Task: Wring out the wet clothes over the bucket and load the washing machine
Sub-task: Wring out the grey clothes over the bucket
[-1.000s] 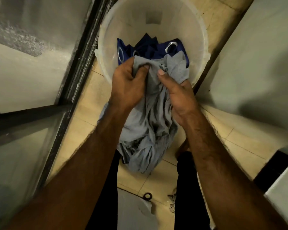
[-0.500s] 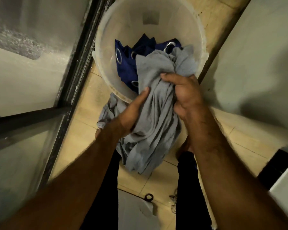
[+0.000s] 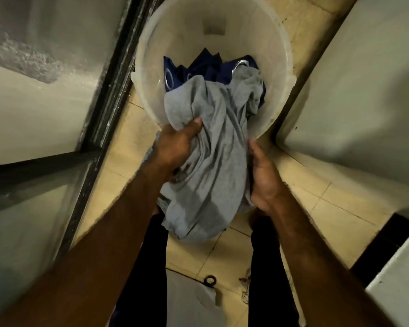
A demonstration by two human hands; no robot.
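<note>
A grey wet cloth [image 3: 210, 161] hangs bunched over the near rim of a white translucent bucket [image 3: 276, 57], its upper end lying inside. My left hand [image 3: 177, 147] grips a fold of it at the rim's left side, fingers curled into the fabric. My right hand [image 3: 262, 178] holds the cloth's right side, thumb up, its fingers hidden behind the fabric. Inside the bucket lies a dark blue curtain [image 3: 196, 69] with metal eyelet rings, partly covered by the grey cloth.
A dark metal door frame [image 3: 109, 90] with frosted glass runs along the left. A pale wall or appliance side [image 3: 352, 90] stands at right. The floor has beige tiles [image 3: 328, 204]. A small black ring [image 3: 209, 279] lies on the floor between my legs.
Both hands slid down the grey cloth toward me, from over the bucket to its near rim. More of the cloth's upper end now lies bunched inside the bucket.
</note>
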